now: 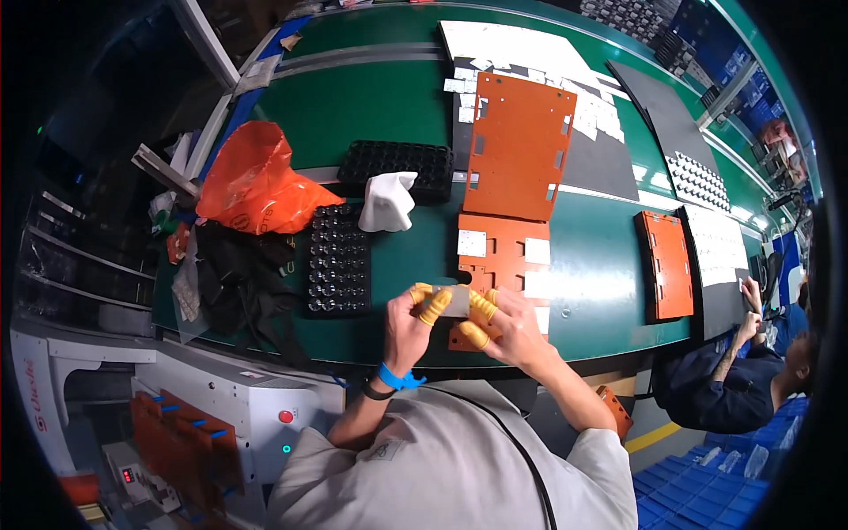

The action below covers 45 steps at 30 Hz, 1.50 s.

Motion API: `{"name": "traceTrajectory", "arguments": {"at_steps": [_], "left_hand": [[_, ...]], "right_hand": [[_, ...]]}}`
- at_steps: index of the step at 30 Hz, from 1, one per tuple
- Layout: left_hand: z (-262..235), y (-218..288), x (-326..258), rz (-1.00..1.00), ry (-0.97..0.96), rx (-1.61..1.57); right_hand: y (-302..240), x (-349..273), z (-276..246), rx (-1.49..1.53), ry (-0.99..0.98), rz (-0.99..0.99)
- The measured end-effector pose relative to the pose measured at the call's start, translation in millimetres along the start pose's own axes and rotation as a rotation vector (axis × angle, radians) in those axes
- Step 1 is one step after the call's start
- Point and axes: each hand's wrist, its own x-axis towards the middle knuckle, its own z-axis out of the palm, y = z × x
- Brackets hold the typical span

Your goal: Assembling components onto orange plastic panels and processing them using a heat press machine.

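My left hand (408,329) and my right hand (517,329) both wear yellow finger cots. Between them, their fingertips grip a small, flat, greyish square piece (453,302). They are over the near end of an orange fixture base (502,234) on the green bench. Its hinged orange lid (519,146) is swung up and away from me. White square pieces (537,251) sit in some of the base's recesses; my hands hide part of its near end. To the left lies a black tray (339,258) with round shiny parts in rows.
A white crumpled cloth (387,201), a second black tray (395,163) and an orange plastic bag (256,181) are at the back left. Many white squares cover a dark board (592,163) behind the lid. Rightward are another orange fixture (667,265) and a co-worker (729,380).
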Motion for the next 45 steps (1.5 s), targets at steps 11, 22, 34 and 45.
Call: {"name": "traceTrajectory", "arguments": {"at_steps": [11, 22, 34, 45], "left_hand": [[21.8, -20.2, 46.4, -0.076, -0.134, 0.629], [11.5, -24.8, 37.9, 0.066, -0.045, 0.585], [-68.2, -20.0, -25.1, -0.772, -0.065, -1.452], [-76.2, -30.5, -54.1, -0.679, -0.123, -1.432]], "right_hand": [[21.8, -55.0, -4.0, -0.019, 0.142, 0.308], [-14.8, 29.3, 21.5, -0.016, 0.031, -0.012], [-27.1, 161.7, 121.1, -0.269, -0.12, -0.308], [1.3, 226.5, 175.7, -0.623, -0.352, -0.007]]}}
